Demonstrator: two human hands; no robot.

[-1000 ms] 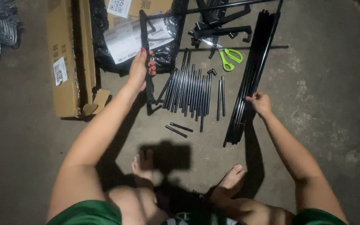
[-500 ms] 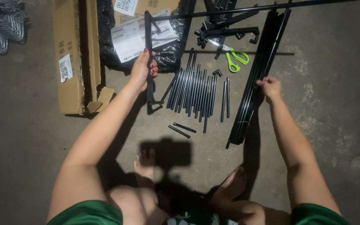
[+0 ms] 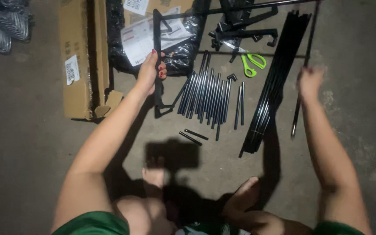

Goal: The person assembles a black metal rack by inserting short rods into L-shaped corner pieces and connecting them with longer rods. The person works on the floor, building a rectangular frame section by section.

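Your left hand [image 3: 151, 69] grips a black metal frame piece [image 3: 156, 39]; your right hand [image 3: 310, 80] holds one thin black rod [image 3: 303, 74]. Most short black tubes [image 3: 209, 93] lie unassembled on the floor [image 3: 31, 143].

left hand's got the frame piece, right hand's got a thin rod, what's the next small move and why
Probably bring the thin rod across toward the black frame piece. The right hand holds the rod off to the right, apart from the frame that the left hand grips, so they cannot join yet.

Bare concrete floor [image 3: 362, 143] is lying open right of your long black rod bundle [image 3: 275, 82]; short black tubes [image 3: 209, 95] are crowding the middle.
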